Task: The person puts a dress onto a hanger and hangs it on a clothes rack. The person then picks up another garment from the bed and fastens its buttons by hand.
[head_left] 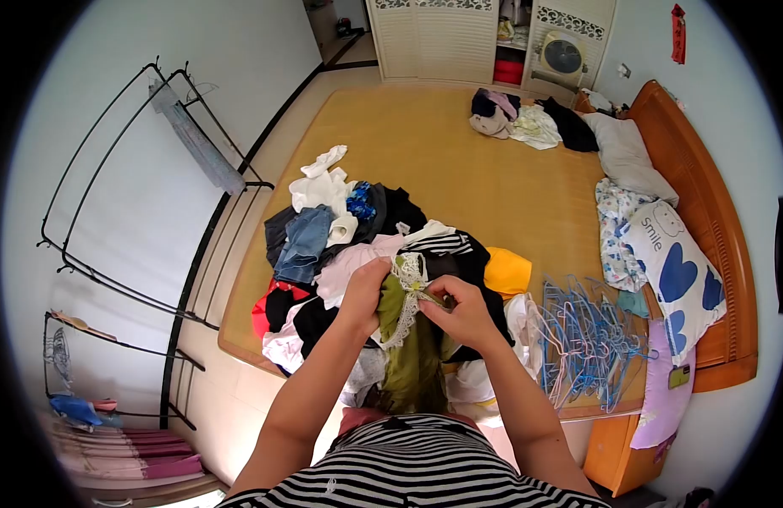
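Observation:
An olive-green garment (412, 364) with white lace trim hangs between my hands, just in front of my body. My left hand (366, 296) is closed on its upper left edge, beside the lace (408, 284). With thumb and fingers pinched together, my right hand (456, 306) holds the garment's trim on the other side. Its lower part drops toward my lap. Behind and around it spreads a heap of mixed clothes, among them blue jeans (304, 243), a pale pink piece (354, 269) and a yellow piece (507, 272).
Blue and pink hangers (590, 347) lie in a pile on the bed (425, 152), right of the clothes. Black metal racks (112, 161) stand along the left wall. Pillows (675, 271) rest against the wooden headboard (705, 203). More folded clothes (535, 125) are at the far side.

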`<state>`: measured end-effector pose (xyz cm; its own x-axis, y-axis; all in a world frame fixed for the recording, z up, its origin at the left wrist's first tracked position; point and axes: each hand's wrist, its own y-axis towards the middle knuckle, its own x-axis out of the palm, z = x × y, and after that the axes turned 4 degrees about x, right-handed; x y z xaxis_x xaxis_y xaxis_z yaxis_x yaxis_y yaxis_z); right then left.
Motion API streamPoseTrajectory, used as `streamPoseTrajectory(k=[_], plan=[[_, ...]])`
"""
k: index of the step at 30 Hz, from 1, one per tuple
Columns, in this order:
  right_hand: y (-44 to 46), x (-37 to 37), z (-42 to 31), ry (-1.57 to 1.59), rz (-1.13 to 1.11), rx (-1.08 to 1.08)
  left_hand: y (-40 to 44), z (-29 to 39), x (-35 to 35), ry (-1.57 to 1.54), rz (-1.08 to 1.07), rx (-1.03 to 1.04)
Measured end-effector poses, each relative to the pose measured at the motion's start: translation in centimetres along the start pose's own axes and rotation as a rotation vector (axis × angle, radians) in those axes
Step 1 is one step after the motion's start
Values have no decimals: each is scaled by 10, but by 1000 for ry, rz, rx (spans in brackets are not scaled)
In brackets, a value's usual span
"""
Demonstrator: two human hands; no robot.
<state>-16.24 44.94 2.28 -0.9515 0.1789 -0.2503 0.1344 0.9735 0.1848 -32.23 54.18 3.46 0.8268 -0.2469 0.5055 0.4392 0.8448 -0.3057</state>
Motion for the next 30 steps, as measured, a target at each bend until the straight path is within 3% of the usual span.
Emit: streamPoseTrajectory(k=[5, 8, 10, 20, 25, 30], plan=[[-2, 12, 0, 21, -1, -39, -6, -7, -25, 186, 70, 116], [-4, 22, -9, -45, 51, 87, -8, -7, -43, 164, 77, 53], [-4, 27, -14, -247, 85, -73, -10, -7, -53, 134, 68, 19], [-8, 49, -11, -554, 308, -214, 13, -19, -97, 5, 52, -68], [-16, 52, -21, -484, 54, 261, 8, -18, -93, 193, -59, -10], [-25, 49, -13, -191, -26, 347, 8, -26, -96, 369, -172, 100]])
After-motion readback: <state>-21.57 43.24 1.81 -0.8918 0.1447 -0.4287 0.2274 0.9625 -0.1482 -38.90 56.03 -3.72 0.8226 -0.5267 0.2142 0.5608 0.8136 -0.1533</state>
